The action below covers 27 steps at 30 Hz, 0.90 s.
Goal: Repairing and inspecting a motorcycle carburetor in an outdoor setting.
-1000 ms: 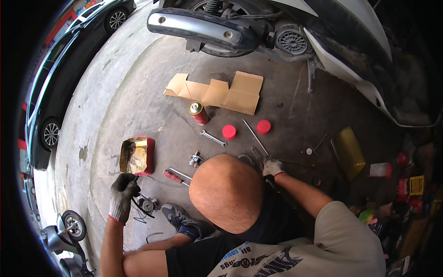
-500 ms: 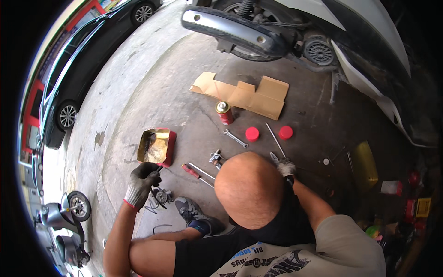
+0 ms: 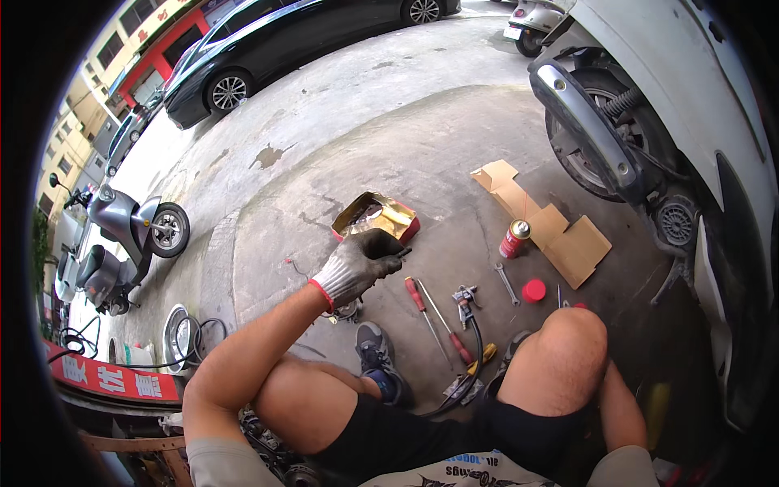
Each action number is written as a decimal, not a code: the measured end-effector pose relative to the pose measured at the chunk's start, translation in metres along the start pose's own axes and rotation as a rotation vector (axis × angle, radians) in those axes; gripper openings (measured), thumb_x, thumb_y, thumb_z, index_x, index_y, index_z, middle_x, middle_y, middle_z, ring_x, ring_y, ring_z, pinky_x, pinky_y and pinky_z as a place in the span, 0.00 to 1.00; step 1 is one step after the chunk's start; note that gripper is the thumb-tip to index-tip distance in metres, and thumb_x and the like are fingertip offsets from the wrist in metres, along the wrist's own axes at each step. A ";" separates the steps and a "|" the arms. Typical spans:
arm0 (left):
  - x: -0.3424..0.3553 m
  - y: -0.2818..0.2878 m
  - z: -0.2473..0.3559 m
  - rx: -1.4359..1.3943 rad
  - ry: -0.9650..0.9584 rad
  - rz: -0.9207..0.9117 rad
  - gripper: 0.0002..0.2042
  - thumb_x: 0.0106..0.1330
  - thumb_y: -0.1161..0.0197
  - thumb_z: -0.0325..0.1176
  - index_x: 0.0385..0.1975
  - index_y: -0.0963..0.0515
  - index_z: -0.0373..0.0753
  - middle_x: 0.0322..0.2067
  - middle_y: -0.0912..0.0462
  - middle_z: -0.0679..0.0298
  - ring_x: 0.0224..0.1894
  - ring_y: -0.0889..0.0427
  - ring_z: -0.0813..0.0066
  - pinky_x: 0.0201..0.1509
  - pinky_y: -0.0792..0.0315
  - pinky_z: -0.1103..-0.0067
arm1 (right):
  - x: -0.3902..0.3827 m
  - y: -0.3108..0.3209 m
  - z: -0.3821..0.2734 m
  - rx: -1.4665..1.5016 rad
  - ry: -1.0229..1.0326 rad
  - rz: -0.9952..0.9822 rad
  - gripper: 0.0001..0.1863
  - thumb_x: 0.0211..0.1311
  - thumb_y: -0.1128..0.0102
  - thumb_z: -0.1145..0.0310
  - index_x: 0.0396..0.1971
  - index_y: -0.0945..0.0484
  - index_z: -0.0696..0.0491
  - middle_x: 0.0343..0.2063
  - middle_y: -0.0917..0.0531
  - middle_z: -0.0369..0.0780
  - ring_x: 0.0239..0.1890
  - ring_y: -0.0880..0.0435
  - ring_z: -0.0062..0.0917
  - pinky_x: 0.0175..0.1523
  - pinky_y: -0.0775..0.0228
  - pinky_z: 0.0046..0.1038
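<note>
My left hand [image 3: 363, 266], in a grey-white knitted glove with dark coated fingers, is closed, pinching a small dark part [image 3: 404, 253]. It is raised in front of an open red tin [image 3: 408, 230] with a gold-coloured, stained inside. Partly hidden under the wrist is a metal part [image 3: 349, 310] on the floor. My right hand is out of sight behind my right knee [image 3: 572, 345]; only the forearm [image 3: 623, 406] shows. Between my feet lie red-handled screwdrivers [image 3: 415, 293] and an air gun [image 3: 465, 299] on a black hose.
A red spray can [image 3: 514, 240], a spanner [image 3: 507, 284] and a red cap [image 3: 533, 290] are ahead right, beside flattened cardboard [image 3: 586, 247]. A scooter [image 3: 677, 162] stands close on the right. Further off are a parked scooter [image 3: 122, 231] and a black car [image 3: 276, 61].
My view has swung left, so the surroundings shift rightward in it. My left hand still pinches the dark part, now before the tin. The right hand has dropped out of sight behind my knee.
</note>
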State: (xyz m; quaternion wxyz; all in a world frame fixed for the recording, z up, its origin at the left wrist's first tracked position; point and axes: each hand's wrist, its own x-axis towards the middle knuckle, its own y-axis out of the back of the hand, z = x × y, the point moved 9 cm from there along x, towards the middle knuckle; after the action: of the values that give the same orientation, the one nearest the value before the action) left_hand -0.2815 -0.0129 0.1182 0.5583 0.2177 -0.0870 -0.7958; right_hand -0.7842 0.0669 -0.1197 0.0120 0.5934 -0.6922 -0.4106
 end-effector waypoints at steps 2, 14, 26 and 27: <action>0.005 -0.001 0.006 -0.005 -0.060 0.027 0.10 0.63 0.34 0.24 0.42 0.23 0.32 0.33 0.19 0.66 0.34 0.23 0.81 0.42 0.26 0.81 | -0.049 0.054 -0.041 0.144 -0.027 0.018 0.15 0.59 0.40 0.72 0.45 0.26 0.57 0.37 0.22 0.34 0.35 0.21 0.22 0.41 0.27 0.26; 0.010 0.007 0.037 -0.009 -0.211 0.182 0.11 0.62 0.32 0.29 0.43 0.21 0.34 0.38 0.17 0.63 0.41 0.21 0.78 0.48 0.25 0.78 | -0.171 0.000 -0.369 0.673 0.447 -0.770 0.17 0.64 0.42 0.68 0.51 0.26 0.59 0.36 0.16 0.43 0.37 0.16 0.29 0.46 0.23 0.31; 0.002 0.004 0.056 -0.198 -0.117 0.191 0.06 0.66 0.37 0.27 0.40 0.22 0.34 0.32 0.18 0.67 0.31 0.24 0.84 0.37 0.27 0.83 | -0.170 -0.089 -0.361 -0.082 0.630 -0.641 0.25 0.57 0.43 0.74 0.57 0.31 0.53 0.35 0.22 0.38 0.40 0.22 0.22 0.48 0.28 0.27; 0.003 0.002 0.056 -0.231 -0.094 0.172 0.07 0.66 0.36 0.28 0.40 0.22 0.34 0.33 0.17 0.66 0.31 0.22 0.84 0.36 0.26 0.83 | -0.169 -0.090 -0.361 -0.084 0.628 -0.639 0.25 0.57 0.43 0.74 0.57 0.31 0.53 0.35 0.22 0.38 0.40 0.22 0.22 0.48 0.28 0.27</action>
State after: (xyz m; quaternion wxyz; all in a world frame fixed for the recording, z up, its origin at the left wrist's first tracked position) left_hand -0.3056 -0.0225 0.1683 0.6412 0.1061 -0.0393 -0.7590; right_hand -0.4793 0.0110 0.1461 0.1181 0.8723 -0.4196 -0.2217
